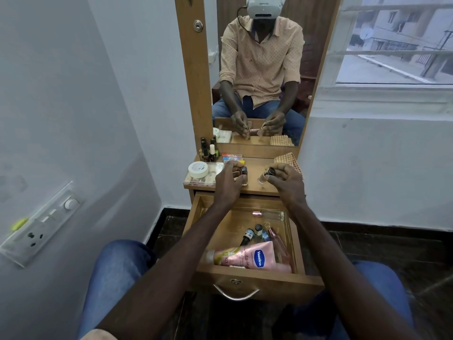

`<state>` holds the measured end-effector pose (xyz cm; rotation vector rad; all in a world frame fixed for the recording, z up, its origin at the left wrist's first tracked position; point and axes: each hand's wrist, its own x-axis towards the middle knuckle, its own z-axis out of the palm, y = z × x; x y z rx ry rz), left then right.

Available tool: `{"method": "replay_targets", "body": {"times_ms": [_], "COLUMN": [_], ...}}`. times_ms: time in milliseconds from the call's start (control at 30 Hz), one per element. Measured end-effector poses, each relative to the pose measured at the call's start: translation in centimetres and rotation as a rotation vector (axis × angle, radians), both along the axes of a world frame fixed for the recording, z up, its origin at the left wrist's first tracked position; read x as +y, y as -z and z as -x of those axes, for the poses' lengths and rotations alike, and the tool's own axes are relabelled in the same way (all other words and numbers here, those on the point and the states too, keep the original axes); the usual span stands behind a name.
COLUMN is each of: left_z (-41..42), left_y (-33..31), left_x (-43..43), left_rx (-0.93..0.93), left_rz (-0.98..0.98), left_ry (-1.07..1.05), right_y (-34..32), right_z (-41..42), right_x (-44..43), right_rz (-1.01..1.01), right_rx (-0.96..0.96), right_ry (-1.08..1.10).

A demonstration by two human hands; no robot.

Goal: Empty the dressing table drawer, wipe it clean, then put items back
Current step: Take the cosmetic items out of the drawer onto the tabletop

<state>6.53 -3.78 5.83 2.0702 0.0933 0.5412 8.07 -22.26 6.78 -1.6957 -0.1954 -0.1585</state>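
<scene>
A narrow wooden dressing table top (255, 166) stands against a white wall, with a tall wood-framed mirror (259, 69) rising behind it. On the left of the top lie a white round cream jar (198, 168) on a clear plastic box (196, 182). Behind them is a cluster of nail polish bottles (208, 149), and a colourful packet (231, 157) lies just beside these. A checked cloth (286, 159) sits at the right rear corner. The left hand (229, 180) curls its fingers round a small dark-capped glass bottle (244, 175), held upright at the surface. The right hand (286, 180) pinches the dark cap of a tilted clear bottle (264, 176); whether its base touches the wood I cannot tell. Below, the drawer (257, 280) is pulled open over the person's jeans. It holds a pink Vaseline tube (255, 257) at the front, small dropper bottles (252, 233) in the middle, a slim pink bottle (278, 240) along the right wall, and a clear roll-on with a pink cap (269, 215) near the back. A switchboard (41, 224) is fixed on the left wall, a window (392, 40) opens on the right, and the floor (380, 244) is dark tile.
</scene>
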Motion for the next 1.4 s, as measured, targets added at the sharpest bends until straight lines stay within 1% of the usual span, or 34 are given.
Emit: {"method": "replay_targets", "body": {"times_ms": [167, 367, 533, 733, 933, 1033, 1167, 1400], "left_z": [0.0, -0.3, -0.9, -1.3, -1.8, -2.1, -2.5, -5.6], "left_y": [0.2, 0.8, 1.4, 1.8, 1.7, 1.3, 0.3, -0.4], "left_x": [-0.1, -0.5, -0.5, -0.8, -1.5, -2.0, -2.7, -2.7], "left_rx": [0.031, 0.026, 0.026, 0.041, 0.039, 0.034, 0.013, 0.023], "left_rz": [-0.041, -0.061, -0.081, -0.07, -0.095, -0.139, -0.294, -0.43], "left_ry": [0.0, -0.001, -0.005, 0.011, -0.038, -0.06, -0.08, -0.085], "right_y": [0.1, 0.8, 1.2, 1.9, 1.8, 1.6, 1.3, 1.2], "right_z": [-0.9, -2.0, -2.4, -2.5, -3.0, -3.4, -4.4, -7.5], "right_x": [0.1, 0.4, 0.3, 0.6, 1.7, 2.6, 3.6, 4.4], "right_rz": [0.121, 0.298, 0.357, 0.389, 0.456, 0.534, 0.594, 0.647], "right_rx": [-0.069, -0.139, -0.193, -0.215, -0.222, -0.248, -0.242, -0.232], "right_ry": [-0.002, -0.001, -0.008, -0.003, 0.043, 0.102, 0.18, 0.195]}}
